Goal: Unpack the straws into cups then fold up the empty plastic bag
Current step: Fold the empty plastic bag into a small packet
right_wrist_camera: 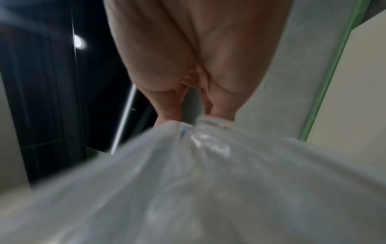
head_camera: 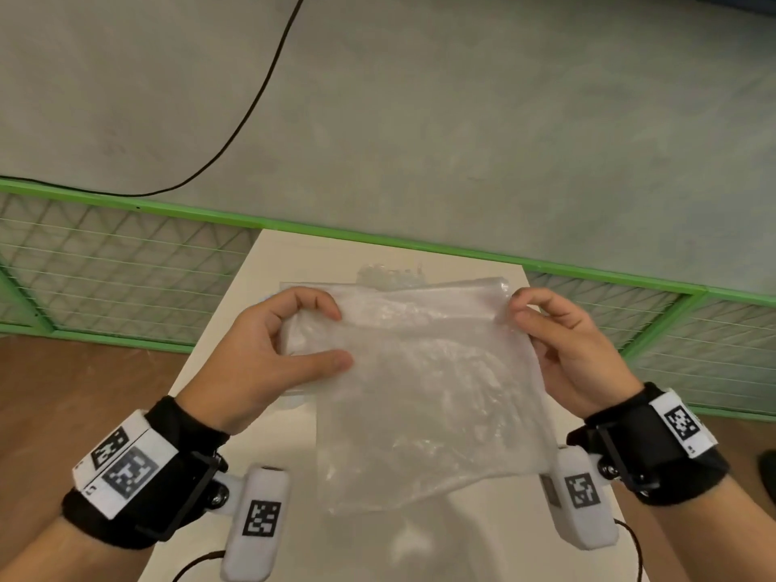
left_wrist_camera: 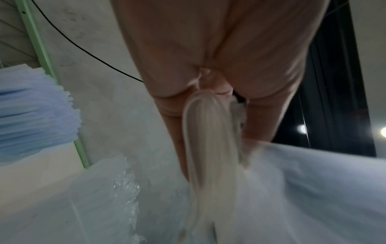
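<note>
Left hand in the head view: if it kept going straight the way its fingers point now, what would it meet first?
The left hand points rightward across the crinkled clear plastic bag it already pinches, so it would press further into that bag first. Beyond it, the right hand holds the opposite edge. Depth between them is unclear.

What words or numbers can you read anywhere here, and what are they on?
No words or numbers can be read.
The wristbands carry only black-and-white square code patterns, plus tiny marks too small to read.
The white camera pods below the wrists show the same kind of code squares, not letters.
The plastic bag, held by the left hand and right hand, is clear and unprinted.
</note>
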A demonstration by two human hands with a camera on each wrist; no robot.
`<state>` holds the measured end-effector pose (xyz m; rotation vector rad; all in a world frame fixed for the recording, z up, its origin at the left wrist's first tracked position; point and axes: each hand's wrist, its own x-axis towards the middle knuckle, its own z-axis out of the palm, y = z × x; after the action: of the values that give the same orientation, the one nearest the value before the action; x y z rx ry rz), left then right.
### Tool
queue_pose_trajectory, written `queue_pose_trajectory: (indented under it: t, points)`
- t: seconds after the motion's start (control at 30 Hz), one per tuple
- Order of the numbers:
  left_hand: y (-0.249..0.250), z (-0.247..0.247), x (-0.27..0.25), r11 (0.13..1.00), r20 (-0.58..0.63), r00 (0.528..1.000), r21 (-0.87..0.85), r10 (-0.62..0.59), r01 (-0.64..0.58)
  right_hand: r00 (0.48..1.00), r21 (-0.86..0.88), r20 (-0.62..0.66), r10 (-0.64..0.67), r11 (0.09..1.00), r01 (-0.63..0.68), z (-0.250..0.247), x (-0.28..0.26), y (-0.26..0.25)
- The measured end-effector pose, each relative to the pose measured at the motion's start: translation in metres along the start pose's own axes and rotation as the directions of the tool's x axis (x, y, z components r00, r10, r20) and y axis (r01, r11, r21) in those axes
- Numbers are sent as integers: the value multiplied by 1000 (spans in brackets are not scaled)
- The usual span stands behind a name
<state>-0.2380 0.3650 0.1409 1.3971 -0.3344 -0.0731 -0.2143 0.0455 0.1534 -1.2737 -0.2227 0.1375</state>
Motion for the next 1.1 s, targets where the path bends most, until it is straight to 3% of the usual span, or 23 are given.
queue_pose_trajectory:
  t: [0.2, 0.27, 0.4, 0.47, 0.67, 0.77, 0.83, 0.97, 1.1]
  points:
    - [2, -5, 6, 997, -132, 991, 73, 30, -21, 988, -194, 111, 103, 978, -80, 14, -12, 6]
    - [3, -7, 6, 996, -147, 989, 84, 34, -21, 990, -232, 90, 111, 969, -88, 18, -13, 5]
    - [3, -17, -1, 999, -174, 984, -20, -34, 31, 998, -146, 6, 70, 987, -69, 15, -11, -9]
    - [-3, -22, -10, 998, -175, 983, 18, -61, 65, 998, -70, -25, 51, 996, -52, 12, -10, -17]
    - [-42, -8, -33, 950, -24, 960, 142, -278, 278, 984, 104, 177, 32, 993, -51, 6, -12, -18]
    - [-44, 5, -30, 927, 92, 927, -62, -364, 370, 981, 162, 191, 21, 985, -53, 14, -12, -12]
    - [-36, 13, -24, 926, 133, 927, -99, -350, 364, 978, 143, 205, 31, 988, -61, 17, -11, -10]
    - [-22, 16, -15, 955, 81, 953, -30, -292, 295, 982, 89, 185, 42, 994, -59, 9, -9, -9]
    - [-14, 4, -12, 964, 41, 964, -30, -262, 263, 1000, -54, 12, 13, 998, -12, 6, -9, -10]
